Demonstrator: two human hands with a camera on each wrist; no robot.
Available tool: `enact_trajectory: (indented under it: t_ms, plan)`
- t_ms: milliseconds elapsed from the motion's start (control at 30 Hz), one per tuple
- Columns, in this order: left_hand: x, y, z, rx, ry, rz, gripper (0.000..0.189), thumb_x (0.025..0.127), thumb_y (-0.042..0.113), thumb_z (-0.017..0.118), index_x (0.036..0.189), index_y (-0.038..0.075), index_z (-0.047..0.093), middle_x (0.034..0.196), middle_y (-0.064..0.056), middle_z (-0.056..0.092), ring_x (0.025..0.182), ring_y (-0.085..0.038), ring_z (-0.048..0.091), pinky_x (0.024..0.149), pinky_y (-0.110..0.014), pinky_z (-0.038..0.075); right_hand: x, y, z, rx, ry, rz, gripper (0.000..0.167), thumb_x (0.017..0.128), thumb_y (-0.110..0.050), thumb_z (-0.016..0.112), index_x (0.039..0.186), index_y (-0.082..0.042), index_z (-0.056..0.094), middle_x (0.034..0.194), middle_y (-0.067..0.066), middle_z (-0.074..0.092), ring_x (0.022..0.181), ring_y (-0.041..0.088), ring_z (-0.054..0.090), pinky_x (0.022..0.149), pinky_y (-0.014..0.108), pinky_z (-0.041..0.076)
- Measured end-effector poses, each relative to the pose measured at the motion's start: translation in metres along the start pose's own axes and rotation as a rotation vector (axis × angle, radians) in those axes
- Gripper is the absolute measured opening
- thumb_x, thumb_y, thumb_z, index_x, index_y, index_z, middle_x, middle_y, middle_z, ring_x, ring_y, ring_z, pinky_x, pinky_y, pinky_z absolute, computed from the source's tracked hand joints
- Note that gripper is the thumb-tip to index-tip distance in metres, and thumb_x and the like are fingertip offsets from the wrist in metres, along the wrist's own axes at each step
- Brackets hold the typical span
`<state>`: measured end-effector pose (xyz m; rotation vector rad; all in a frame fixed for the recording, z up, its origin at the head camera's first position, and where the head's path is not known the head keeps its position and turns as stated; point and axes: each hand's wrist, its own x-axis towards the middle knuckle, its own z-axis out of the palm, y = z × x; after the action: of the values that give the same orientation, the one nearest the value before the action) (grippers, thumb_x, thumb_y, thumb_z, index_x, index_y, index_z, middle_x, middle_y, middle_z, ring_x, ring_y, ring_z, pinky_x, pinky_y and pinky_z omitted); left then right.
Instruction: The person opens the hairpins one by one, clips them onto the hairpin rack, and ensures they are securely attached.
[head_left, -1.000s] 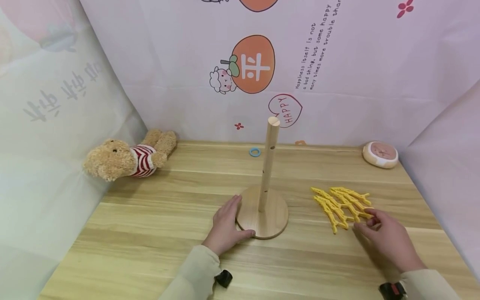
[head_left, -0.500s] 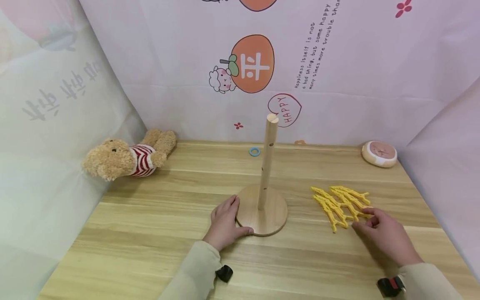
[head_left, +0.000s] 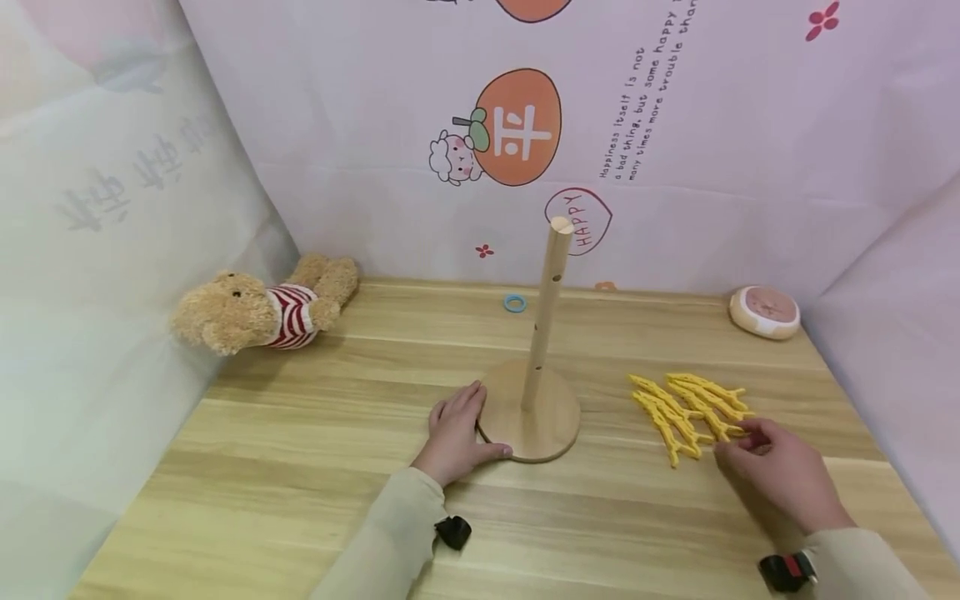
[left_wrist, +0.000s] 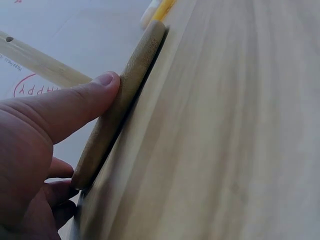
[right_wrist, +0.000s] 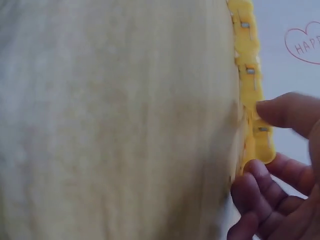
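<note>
A wooden stand has a round base and an upright post drilled with small holes. My left hand grips the base at its left and near edge. In the left wrist view the thumb presses the rim, with the fingers further along it. Several yellow clothespins lie on their sides to the right of the stand. My right hand pinches the handle end of the nearest one between thumb and index finger. Metal springs show on the clothespins in the right wrist view.
A teddy bear in a striped top lies at the back left. Near the back edge are a blue ring and, at the right corner, a rounded pink-and-white object. Printed white sheets stand at the back and sides.
The wooden stand and my left hand have slid slightly away from the body. My right hand stays at the clothespins. The head view has shifted a little.
</note>
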<state>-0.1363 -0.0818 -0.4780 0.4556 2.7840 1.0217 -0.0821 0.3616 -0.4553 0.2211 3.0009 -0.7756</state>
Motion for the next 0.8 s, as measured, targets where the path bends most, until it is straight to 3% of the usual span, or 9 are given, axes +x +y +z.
enact_trajectory:
  t_ms: [167,333,433,667,800]
  plan:
    - [0.002,-0.001,-0.002,-0.012,-0.025,0.012,0.105,0.076,0.048,0.085,0.155,0.001,0.035,0.164,-0.011,0.027,0.15,-0.03,0.022,0.119,-0.054,0.005,-0.004,0.0,0.0,0.057,0.097,0.031,0.063,0.094,-0.046,0.068,0.126,0.007,0.059,0.107,0.024,0.07,0.085,0.028,0.067,0.061,0.03,0.047]
    - [0.006,-0.004,-0.003,-0.002,-0.024,0.012,0.103,0.076,0.051,0.085,0.154,0.004,0.037,0.163,-0.008,0.03,0.15,-0.027,0.024,0.12,-0.051,0.005,-0.008,-0.014,0.002,0.133,0.168,0.005,0.056,0.093,-0.04,0.072,0.124,0.005,0.062,0.105,0.023,0.072,0.076,-0.003,0.058,0.057,0.021,0.048]
    - [0.009,-0.006,-0.003,0.006,-0.018,0.02,0.102,0.076,0.053,0.084,0.154,0.006,0.038,0.162,-0.006,0.032,0.149,-0.028,0.026,0.119,-0.052,0.007,-0.012,-0.024,0.006,0.186,0.212,-0.025,0.05,0.09,-0.034,0.077,0.12,0.004,0.065,0.1,0.02,0.073,0.072,-0.013,0.053,0.057,0.016,0.048]
    - [0.014,-0.011,-0.007,0.013,0.03,0.012,0.09,0.077,0.05,0.084,0.149,0.01,0.048,0.157,0.0,0.041,0.142,-0.032,0.036,0.113,-0.056,0.019,-0.012,-0.048,0.021,0.239,0.232,-0.075,0.041,0.087,-0.029,0.081,0.111,0.003,0.071,0.092,0.013,0.074,0.07,-0.008,0.058,0.059,0.013,0.047]
    - [0.016,-0.014,-0.009,0.029,0.012,0.017,0.088,0.079,0.051,0.082,0.149,0.01,0.049,0.156,-0.001,0.042,0.142,-0.031,0.039,0.116,-0.053,0.025,-0.011,-0.062,0.027,0.243,0.237,-0.122,0.032,0.085,-0.025,0.082,0.105,-0.002,0.073,0.089,0.009,0.073,0.07,-0.004,0.059,0.06,0.013,0.046]
